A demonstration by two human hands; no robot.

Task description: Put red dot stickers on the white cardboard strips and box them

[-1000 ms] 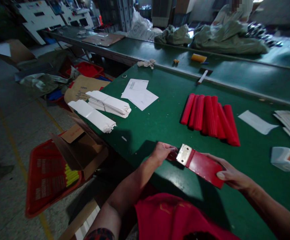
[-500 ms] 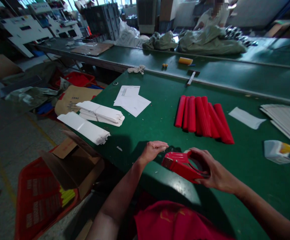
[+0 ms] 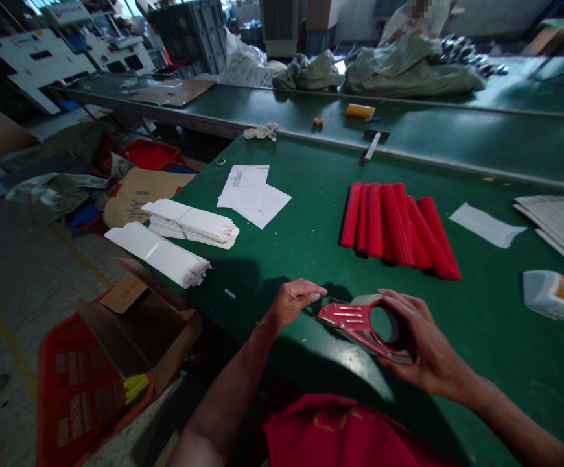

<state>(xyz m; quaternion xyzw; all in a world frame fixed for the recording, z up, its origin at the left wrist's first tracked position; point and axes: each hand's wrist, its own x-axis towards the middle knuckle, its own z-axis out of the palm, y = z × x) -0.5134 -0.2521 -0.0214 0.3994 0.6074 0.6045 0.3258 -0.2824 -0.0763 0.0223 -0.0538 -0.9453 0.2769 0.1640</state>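
On the green bench before us, our right hand grips a red tape dispenser around its roll, fingers curled over the top. Our left hand stays open, loosely curled, just beside the dispenser's front end. Beyond lie red tubes in a row, and the print on the brown carton is too small to read.

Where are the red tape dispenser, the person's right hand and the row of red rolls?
Red tape dispenser (image 3: 345, 318), head view, on its slotted plate.
Right hand (image 3: 432, 344), head view, on its back.
Row of red rolls (image 3: 391, 227), head view, on a middle roll.
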